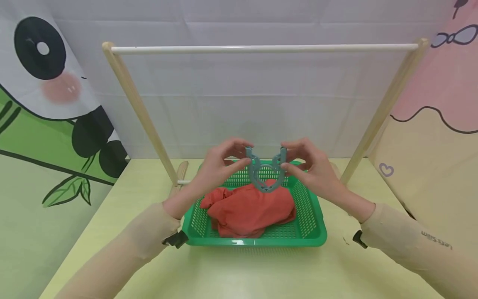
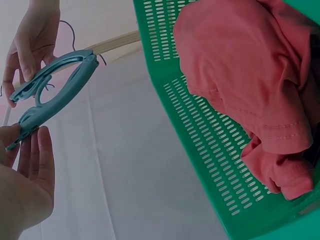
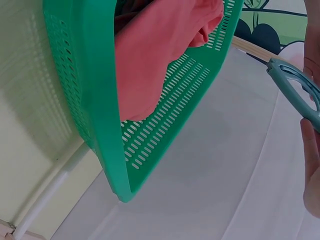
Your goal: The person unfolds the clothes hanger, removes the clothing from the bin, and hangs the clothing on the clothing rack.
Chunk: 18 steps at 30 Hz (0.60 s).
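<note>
A blue-grey folding clothes hanger (image 1: 266,189) is held up over the basket, bent into a U with both arm ends pointing upward. My left hand (image 1: 220,164) pinches one arm end between thumb and fingers, and my right hand (image 1: 313,166) pinches the other. In the left wrist view the hanger (image 2: 72,95) appears edge-on between both hands. The right wrist view cuts off part of the hanger (image 3: 295,97) at its edge. Beneath the hands, a crumpled red garment (image 1: 254,211) lies in a green perforated plastic basket (image 1: 257,241).
A wooden rack with a white top bar (image 1: 261,49) stands behind and around the basket. Its slanted posts (image 1: 140,110) rise on both sides. The pale yellow table (image 1: 254,274) carries basket and rack. Printed cloth and a white backdrop (image 1: 257,120) enclose the area.
</note>
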Motion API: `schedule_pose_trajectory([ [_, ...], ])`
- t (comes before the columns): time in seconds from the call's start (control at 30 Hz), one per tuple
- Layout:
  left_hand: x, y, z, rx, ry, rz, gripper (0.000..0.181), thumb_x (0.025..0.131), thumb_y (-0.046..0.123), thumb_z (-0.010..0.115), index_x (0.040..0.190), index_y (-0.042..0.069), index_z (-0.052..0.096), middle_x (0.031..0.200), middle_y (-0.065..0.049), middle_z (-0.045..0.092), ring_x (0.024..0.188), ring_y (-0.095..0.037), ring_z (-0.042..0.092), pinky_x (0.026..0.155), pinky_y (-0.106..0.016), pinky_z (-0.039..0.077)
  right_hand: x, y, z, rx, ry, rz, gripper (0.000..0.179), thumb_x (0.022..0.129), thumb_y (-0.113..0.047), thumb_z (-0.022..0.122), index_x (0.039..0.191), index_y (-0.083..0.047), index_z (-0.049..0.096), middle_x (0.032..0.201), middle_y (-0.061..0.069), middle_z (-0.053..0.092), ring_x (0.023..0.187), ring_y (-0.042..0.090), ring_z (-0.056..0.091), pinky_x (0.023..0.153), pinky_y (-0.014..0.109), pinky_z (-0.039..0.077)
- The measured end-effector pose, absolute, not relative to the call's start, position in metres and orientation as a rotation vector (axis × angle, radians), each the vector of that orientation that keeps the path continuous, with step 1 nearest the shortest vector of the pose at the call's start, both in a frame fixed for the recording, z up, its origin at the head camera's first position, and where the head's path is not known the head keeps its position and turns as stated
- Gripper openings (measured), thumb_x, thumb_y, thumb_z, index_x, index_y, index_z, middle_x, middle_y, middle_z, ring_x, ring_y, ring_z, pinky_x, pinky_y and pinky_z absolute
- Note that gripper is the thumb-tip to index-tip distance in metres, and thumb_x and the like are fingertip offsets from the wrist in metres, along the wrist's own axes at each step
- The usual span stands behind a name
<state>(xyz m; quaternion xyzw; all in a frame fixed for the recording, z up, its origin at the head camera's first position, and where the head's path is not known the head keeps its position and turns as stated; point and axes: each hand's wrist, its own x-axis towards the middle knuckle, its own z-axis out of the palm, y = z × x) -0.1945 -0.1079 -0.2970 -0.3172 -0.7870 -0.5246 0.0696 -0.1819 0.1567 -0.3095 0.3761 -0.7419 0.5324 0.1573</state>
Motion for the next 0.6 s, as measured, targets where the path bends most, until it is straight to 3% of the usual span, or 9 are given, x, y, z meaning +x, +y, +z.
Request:
schedule_pose_trajectory([
  [0.13, -0.195, -0.106, -0.299, -0.955, -2.372, -1.587, 0.032, 0.093, 0.010, 0.068, 0.124, 0.010, 0.061, 0.105, -0.010, 0.069, 0.095, -0.018, 0.069, 0.073, -0.030, 0.060, -0.182, 0.156, -0.309, 1.044, -2.147, 1.513, 0.046, 0.086, 0.008, 0.069, 0.128, 0.003, 0.052, 0.098, 0.018, 0.070, 0.085, 0.009, 0.070, 0.062, 0.029, 0.060],
  [0.37, -0.195, -0.106, -0.297, -0.932, -2.412, -1.610, 0.027, 0.094, 0.009, 0.066, 0.121, 0.010, 0.059, 0.108, -0.010, 0.066, 0.097, -0.020, 0.067, 0.077, -0.032, 0.060, -0.183, 0.161, -0.304, 0.932, -2.242, 1.300, 0.040, 0.088, 0.001, 0.070, 0.125, -0.009, 0.057, 0.091, 0.007, 0.073, 0.085, -0.002, 0.067, 0.068, 0.021, 0.058],
  [0.6, -0.200, -0.114, -0.295, -0.840, -2.421, -1.634, 0.026, 0.094, 0.009, 0.066, 0.119, 0.009, 0.057, 0.110, -0.012, 0.064, 0.099, -0.023, 0.068, 0.080, -0.035, 0.060, -0.186, 0.171, -0.301, 0.872, -2.217, 1.353, 0.032, 0.089, 0.004, 0.067, 0.118, -0.002, 0.055, 0.089, 0.012, 0.072, 0.082, 0.001, 0.068, 0.060, 0.025, 0.059],
])
